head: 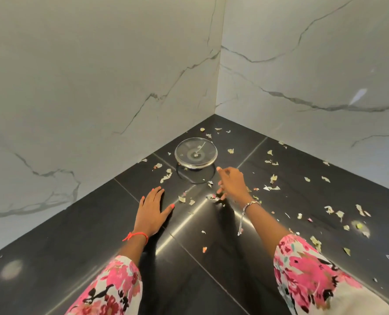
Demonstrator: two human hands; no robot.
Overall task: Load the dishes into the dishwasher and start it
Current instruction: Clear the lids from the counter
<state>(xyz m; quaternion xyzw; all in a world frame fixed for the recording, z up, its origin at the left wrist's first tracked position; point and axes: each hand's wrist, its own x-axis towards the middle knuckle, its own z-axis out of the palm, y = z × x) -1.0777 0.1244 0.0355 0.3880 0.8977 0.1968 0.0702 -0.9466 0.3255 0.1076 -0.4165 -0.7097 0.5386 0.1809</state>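
Set far back on the dark tiled surface [52,258], close to the corner where the two marble walls [98,76] meet: a glass pot lid [196,153]. Lies just beyond and slightly left of the right hand [231,181], near it but not touching. Sits well apart from the left hand [152,208], off to that hand's far right.

Right hand plainly the nearer one. Held above the surface with fingers loosely spread and drooping, thumb stretched toward the lid's near rim, gripping nothing as far as can be seen. Left hand pressed flat on the surface, fingers straight and together, thumb out to the right, probably as a brace.

No long axis to line up with, the lid being round. Clear glass with a bright metal rim, a small vent hole on its left side and a screw at the centre. Appears turned upside down and propped on its knob, so the rim stands clear of the surface with a dim reflection beneath. Likely easiest taken by that raised near edge with a short reach forward and left.

Scattered all around the lid and out to the right: pale vegetable scraps [166,176]. Some lying right under the right hand's fingertips.

No dishwasher in view, so loading judged not yet begun for this piece.
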